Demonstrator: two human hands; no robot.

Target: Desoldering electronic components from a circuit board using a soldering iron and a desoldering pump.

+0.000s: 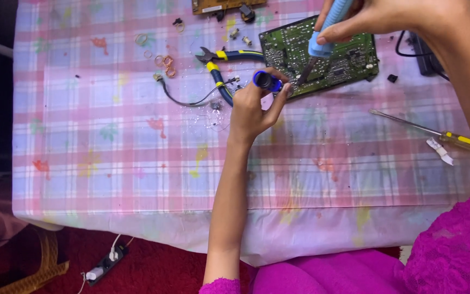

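Iron tip point(307, 72) beside left grip point(252, 106).

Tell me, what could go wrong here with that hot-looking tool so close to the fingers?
The soldering iron in the right hand points its tip down at the green circuit board, close to the left hand holding a blue tool; a slip might burn those fingers. The loose black cable could snag.

Pliers point(221, 64), a screwdriver point(425, 129) and rubber bands point(165, 61) lie on the checked tablecloth point(110, 158).
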